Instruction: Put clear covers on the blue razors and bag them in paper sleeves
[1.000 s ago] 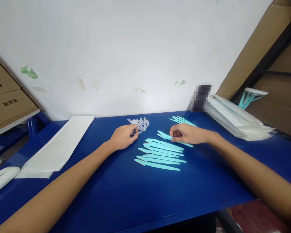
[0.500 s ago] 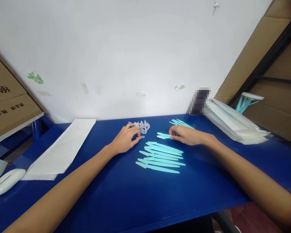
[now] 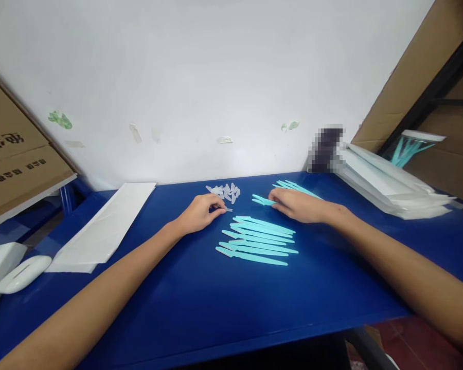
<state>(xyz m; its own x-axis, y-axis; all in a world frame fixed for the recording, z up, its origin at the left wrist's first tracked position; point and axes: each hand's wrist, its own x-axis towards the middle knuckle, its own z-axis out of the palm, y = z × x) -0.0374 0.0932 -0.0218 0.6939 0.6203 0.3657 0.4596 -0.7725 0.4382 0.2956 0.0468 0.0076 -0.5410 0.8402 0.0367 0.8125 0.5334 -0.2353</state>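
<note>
My left hand [image 3: 203, 212] pinches a small clear plastic blade cap [image 3: 228, 209] between thumb and forefinger. Just behind it lies a loose pile of similar translucent caps [image 3: 230, 192]. In my right hand [image 3: 293, 203] are turquoise eyebrow razors [image 3: 263, 201], seemingly two, their heads pointing left; the fingers cover their handles. Several more turquoise razors [image 3: 262, 241] lie side by side in front of my hands, heads to the left. Behind the right hand, a further bunch of razors [image 3: 295, 186] is partly hidden by it.
On the blue table [image 3: 170, 303], a white sheet stack [image 3: 100, 226] lies left, with a white oval device [image 3: 24, 274] nearby. Plastic bags [image 3: 393, 180] are piled right, by a clear container of turquoise razors [image 3: 407, 149]. A cardboard box [image 3: 15, 149] stands left; a white wall rises behind.
My left fingers have closed on a clear cap and drawn slightly away from the pile. The right hand still holds the razors. The camera view has shifted a little.
</note>
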